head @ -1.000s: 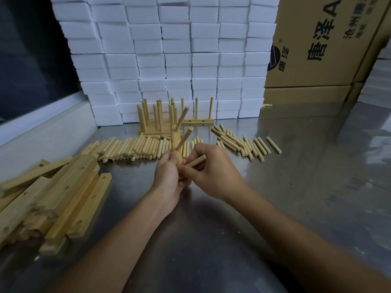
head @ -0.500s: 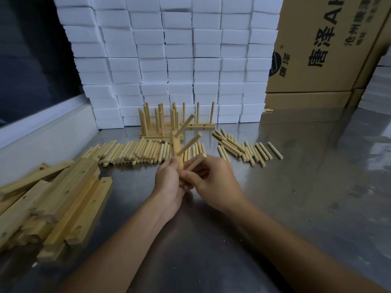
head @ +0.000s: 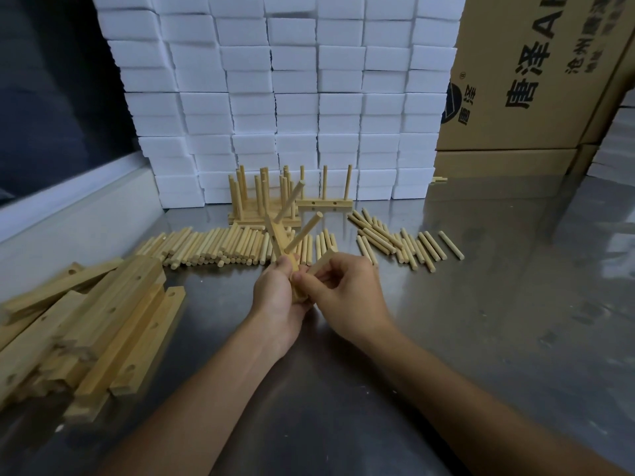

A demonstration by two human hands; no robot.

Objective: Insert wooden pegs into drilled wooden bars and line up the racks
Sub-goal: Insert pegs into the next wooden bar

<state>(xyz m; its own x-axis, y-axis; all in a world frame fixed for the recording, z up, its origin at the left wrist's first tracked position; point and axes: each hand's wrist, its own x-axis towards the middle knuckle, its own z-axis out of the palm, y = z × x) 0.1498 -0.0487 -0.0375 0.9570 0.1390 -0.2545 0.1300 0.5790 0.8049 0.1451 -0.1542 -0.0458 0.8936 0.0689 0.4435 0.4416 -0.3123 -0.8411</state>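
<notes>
Head view showed the left hand (head: 275, 297) gripping a bar (head: 287, 250) with two pegs seated, the right hand (head: 347, 293) pinching a third peg (head: 323, 261) at it; finished racks (head: 264, 204) stood far, loose pegs (head: 213, 249) and undrilled-looking bars (head: 103, 321) left unused

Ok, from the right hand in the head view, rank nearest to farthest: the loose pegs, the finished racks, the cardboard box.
From the right hand:
1. Loose pegs, lying on the table just beyond the knuckles.
2. Finished racks, farther back, slightly left, against the white blocks.
3. Cardboard box, far back on the right.
</notes>
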